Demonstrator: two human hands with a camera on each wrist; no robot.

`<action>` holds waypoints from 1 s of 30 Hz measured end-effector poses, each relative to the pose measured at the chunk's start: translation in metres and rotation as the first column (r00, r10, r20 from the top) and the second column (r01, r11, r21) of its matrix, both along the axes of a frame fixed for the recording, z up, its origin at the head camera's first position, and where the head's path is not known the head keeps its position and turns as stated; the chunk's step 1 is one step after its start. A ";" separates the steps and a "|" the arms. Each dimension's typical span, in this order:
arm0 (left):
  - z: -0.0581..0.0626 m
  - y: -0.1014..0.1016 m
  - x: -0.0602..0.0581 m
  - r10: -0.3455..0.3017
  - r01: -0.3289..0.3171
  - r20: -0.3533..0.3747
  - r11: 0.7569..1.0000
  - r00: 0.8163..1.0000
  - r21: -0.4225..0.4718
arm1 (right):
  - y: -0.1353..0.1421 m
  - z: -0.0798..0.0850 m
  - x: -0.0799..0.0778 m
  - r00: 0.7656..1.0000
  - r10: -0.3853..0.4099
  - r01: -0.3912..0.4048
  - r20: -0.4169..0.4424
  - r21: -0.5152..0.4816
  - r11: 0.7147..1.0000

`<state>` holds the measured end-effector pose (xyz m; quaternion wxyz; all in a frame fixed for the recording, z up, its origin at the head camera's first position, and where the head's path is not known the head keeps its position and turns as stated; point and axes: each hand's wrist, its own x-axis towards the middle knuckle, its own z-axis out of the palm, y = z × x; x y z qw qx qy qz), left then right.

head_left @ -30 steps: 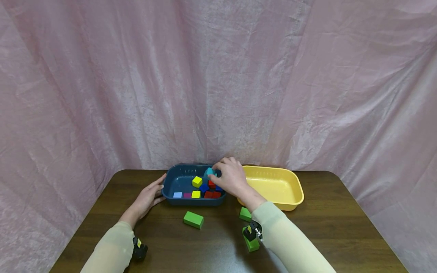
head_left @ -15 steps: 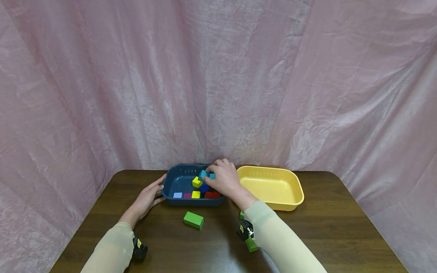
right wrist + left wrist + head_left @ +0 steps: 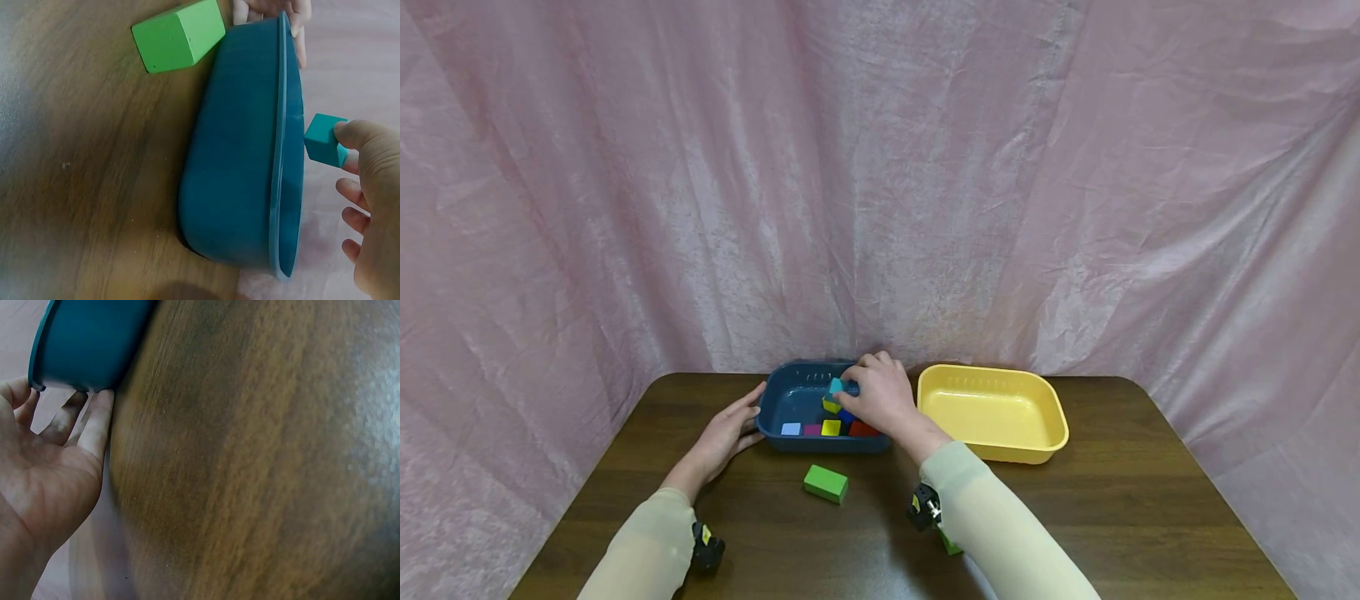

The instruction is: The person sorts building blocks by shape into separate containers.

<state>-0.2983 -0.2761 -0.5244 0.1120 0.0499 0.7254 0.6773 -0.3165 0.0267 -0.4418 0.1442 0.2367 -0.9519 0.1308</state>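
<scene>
My right hand [image 3: 883, 396] pinches a turquoise cube [image 3: 322, 139] between thumb and finger, over the dark blue tray [image 3: 820, 445]. In the right wrist view the cube is above the tray's rim, and the other fingers are loosely bent. My left hand [image 3: 722, 437] touches the tray's left end with extended fingers [image 3: 97, 422]. Inside the tray lie a light blue block [image 3: 791, 429], a magenta block [image 3: 812, 430], a yellow cube [image 3: 831, 427] and red blocks [image 3: 862, 429]. Another yellow cube [image 3: 831, 407] shows just under the held one. My right hand hides the tray's right part.
To the right stands a yellow tray [image 3: 992, 410]. A green block [image 3: 826, 483] lies in front of the blue tray. Another green block [image 3: 951, 545] is mostly hidden by my right wrist. A pink curtain [image 3: 880, 208] hangs behind the wooden table [image 3: 1120, 500].
My right hand has moved left over the blue tray with the turquoise cube, which is now above the rear yellow cube. My left hand has stayed at the tray's end.
</scene>
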 end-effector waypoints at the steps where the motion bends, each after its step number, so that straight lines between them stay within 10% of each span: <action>1: 0.000 0.000 0.000 -0.002 0.002 -0.001 1.000 1.000 -0.001 | -0.001 -0.001 0.000 1.000 -0.002 0.002 0.004 0.002 1.000; 30: -0.002 0.000 -0.001 0.007 -0.007 0.009 1.000 1.000 0.004 | -0.002 -0.002 0.000 1.000 -0.009 0.009 0.020 -0.011 1.000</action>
